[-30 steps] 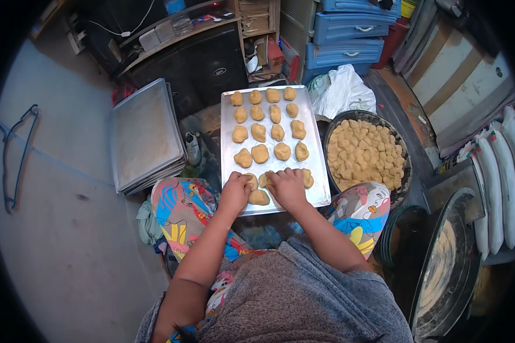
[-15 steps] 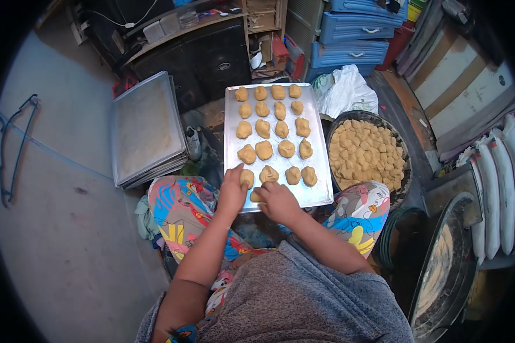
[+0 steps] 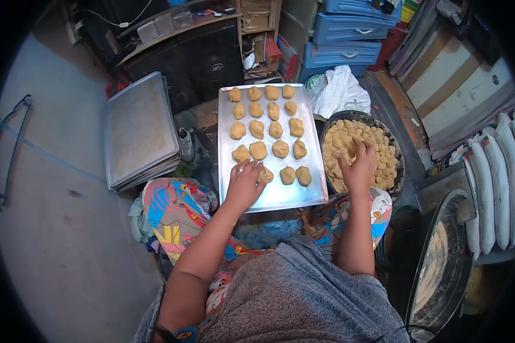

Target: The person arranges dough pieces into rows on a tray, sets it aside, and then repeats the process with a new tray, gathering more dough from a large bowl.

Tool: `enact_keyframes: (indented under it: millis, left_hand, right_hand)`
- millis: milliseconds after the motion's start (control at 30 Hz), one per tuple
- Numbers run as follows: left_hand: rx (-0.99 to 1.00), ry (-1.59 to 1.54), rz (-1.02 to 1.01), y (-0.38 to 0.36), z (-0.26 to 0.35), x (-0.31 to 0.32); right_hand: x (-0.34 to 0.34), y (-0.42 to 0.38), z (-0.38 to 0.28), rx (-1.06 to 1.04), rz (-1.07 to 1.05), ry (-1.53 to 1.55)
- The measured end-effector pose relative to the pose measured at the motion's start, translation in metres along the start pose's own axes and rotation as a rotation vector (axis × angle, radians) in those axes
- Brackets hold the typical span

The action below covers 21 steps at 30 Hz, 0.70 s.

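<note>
Silver tray w/ dough pcs, approx. 5 rows.

A white plastic bag lies just in front of the blue drawer unit. A red container stands beside its right side; a black cabinet sits to its left.

From my end, through the head view, I see my left hand over the near left of a metal tray, fingers against a dough lump in the nearest row. My right hand reaches into a round dark tub heaped with dough pieces; I can't quite tell whether it grips one. Stacked trays lean left, and a white plastic bag sits behind the tub.
</note>
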<state>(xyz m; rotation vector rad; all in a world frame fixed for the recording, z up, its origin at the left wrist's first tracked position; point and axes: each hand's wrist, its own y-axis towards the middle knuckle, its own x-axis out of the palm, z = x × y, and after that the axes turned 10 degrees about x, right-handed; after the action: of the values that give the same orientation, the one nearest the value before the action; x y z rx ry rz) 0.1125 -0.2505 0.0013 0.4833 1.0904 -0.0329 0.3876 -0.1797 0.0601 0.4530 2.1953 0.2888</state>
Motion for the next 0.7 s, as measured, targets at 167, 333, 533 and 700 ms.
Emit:
enact_keyframes:
  millis: [167, 333, 533, 700]
  left_hand:
    - [-0.031, -0.007, -0.141, 0.005, -0.002, 0.014]
    - [-0.023, -0.006, -0.184, 0.001, 0.009, -0.003]
    - [-0.181, 0.091, 0.172, 0.009, -0.013, -0.004]
    - [-0.360, 0.055, 0.089, 0.037, -0.046, -0.009]
  right_hand:
    - [0.046, -0.028, 0.007, -0.238, -0.438, 0.106]
    - [0.076, -0.064, -0.025, -0.419, -0.424, -0.159]
    - [0.090, -0.082, -0.025, -0.450, -0.345, -0.264]
    - [0.077, -0.077, -0.034, -0.388, -0.339, -0.137]
